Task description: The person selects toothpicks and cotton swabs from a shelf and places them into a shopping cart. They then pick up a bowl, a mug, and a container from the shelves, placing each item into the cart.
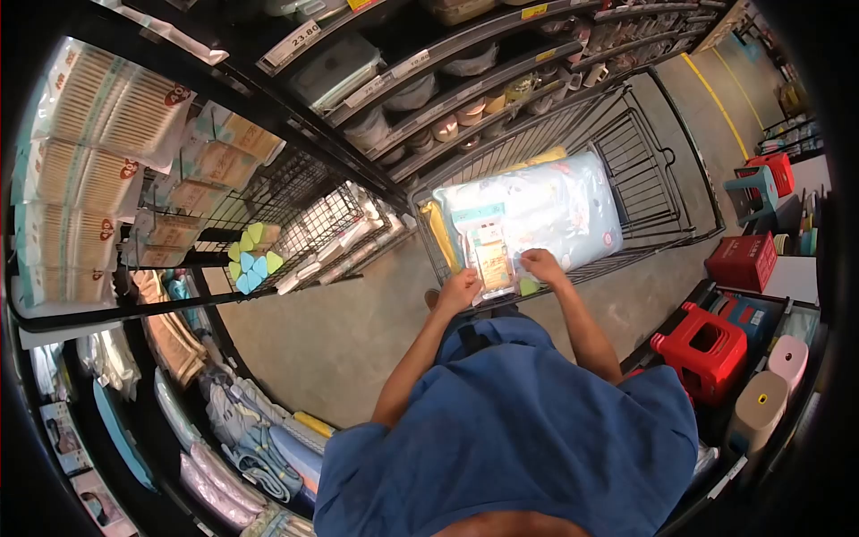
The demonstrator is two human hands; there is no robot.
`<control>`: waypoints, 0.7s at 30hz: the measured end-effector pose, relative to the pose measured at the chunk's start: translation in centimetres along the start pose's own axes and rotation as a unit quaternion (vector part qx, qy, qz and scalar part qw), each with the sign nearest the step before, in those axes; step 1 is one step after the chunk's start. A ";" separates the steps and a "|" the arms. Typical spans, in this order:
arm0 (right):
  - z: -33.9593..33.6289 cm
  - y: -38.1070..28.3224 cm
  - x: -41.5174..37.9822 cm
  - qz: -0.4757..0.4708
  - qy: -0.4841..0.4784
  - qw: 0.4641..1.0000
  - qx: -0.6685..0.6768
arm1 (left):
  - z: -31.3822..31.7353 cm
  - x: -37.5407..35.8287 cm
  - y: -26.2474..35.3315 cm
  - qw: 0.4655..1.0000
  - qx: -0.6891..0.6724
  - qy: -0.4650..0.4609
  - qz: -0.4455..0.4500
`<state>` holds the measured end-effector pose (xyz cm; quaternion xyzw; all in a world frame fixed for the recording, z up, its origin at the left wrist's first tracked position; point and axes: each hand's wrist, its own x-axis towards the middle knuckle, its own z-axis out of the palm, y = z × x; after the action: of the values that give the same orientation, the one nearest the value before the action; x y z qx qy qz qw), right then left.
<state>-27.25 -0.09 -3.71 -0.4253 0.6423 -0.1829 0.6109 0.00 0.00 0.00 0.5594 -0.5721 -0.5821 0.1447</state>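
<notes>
A small clear packet (492, 259) with a teal top and a pale yellow, printed front is held up over the shopping cart. My left hand (460, 291) pinches its lower left edge. At the packet's right side, my right hand (541, 267) is closed, with fingertips at or very near the edge; whether they grip it is hard to make out. Behind the packet, a large plastic-wrapped light blue bundle (564, 201) lies in the black wire cart (649, 170). Something yellow (437, 234) shows beside the bundle. A bit of green (528, 286) peeks out below my right hand.
On the left, hanging packs (85, 170) and a wire basket (300, 201) with green and blue pieces (255, 259) stick out. Shelves of bowls (447, 130) run behind the cart. Red stools (707, 349) and a red box (741, 261) stand on the right.
</notes>
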 end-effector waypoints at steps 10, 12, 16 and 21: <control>3.8 -2.5 0.8 -0.074 0.084 0.954 -0.277 | 2.6 2.6 -0.6 0.995 0.049 0.041 -0.076; 3.7 -2.2 0.8 -0.092 0.077 0.955 -0.270 | 2.6 2.6 -0.6 0.990 -0.084 0.001 -0.114; 4.9 -2.2 -0.9 -0.140 0.109 0.971 -0.162 | 2.4 1.5 -0.7 0.976 -0.180 -0.003 -0.125; 5.9 -3.3 -2.3 -0.136 0.091 0.984 -0.065 | 0.7 -1.0 0.6 0.958 -0.263 0.026 -0.112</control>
<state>-20.92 1.46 -0.88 -0.5292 0.6421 -0.2598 0.4900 -0.53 1.00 0.84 0.5772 -0.3284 -0.7098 0.2349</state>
